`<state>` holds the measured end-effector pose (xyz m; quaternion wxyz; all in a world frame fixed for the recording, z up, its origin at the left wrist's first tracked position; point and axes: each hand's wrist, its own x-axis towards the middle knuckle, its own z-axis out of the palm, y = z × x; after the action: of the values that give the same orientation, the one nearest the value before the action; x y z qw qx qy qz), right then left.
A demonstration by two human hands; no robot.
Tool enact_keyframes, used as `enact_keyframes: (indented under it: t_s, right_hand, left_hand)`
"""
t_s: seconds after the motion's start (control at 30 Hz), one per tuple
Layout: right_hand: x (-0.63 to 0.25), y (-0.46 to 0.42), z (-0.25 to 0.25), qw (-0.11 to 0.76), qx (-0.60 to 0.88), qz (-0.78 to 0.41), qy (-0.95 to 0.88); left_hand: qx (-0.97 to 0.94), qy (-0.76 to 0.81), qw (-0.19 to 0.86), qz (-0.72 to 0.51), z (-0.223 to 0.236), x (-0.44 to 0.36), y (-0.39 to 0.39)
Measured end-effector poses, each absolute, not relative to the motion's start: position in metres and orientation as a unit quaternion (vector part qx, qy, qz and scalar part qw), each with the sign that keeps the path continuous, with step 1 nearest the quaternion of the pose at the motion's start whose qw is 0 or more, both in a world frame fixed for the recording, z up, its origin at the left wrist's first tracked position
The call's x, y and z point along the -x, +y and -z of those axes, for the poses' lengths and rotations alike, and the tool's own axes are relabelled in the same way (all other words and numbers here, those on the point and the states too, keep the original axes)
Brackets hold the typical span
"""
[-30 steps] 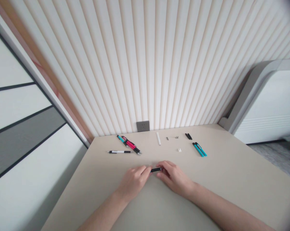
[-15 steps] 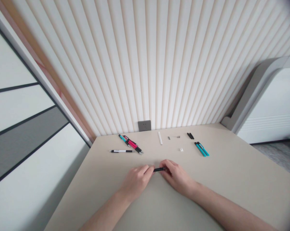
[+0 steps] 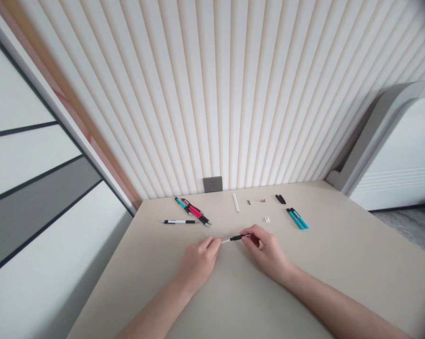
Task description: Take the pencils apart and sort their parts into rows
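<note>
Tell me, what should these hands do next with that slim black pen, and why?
Probably the left hand should pinch the white tip of the slim black pen: the right hand alone holds the pen, and that tip lies right beside the left fingertips.

**Head camera, what I cannot make out**
From here, the upper end of the pen [image 3: 237, 238] disappears behind the fingers of the right hand [image 3: 268, 252]. The left forearm [image 3: 152, 310] and right forearm [image 3: 342, 301] run off the bottom edge, as does the near part of the desk [image 3: 353, 254]. The small metal parts [image 3: 255, 201], white piece [image 3: 267, 219] and short black pieces [image 3: 280, 199] at the far side are too small for me to identify.
</note>
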<state>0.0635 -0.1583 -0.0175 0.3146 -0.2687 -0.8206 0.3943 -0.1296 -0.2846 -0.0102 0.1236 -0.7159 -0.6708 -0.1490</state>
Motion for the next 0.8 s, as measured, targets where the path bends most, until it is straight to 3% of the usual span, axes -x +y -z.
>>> enact_keyframes:
  t_s: [0.2,0.5,0.8]
  right_hand:
    - [-0.0665,-0.1493,0.0173,0.347,0.312,-0.375,-0.801]
    - [-0.0628,-0.1549,0.0187,0.214,0.256,-0.337,-0.881]
    - [-0.0644,-0.1587,0.0148,0.235,0.217,-0.359,-0.877]
  left_hand:
    - [0.677,-0.712,0.111,0.151,0.0115,0.1332,-0.2849]
    - [0.67,-0.722,0.08,0.155,0.013,0.1325,-0.2842]
    - [0.73,-0.672,0.062,0.105,0.0095,0.1287,-0.2849]
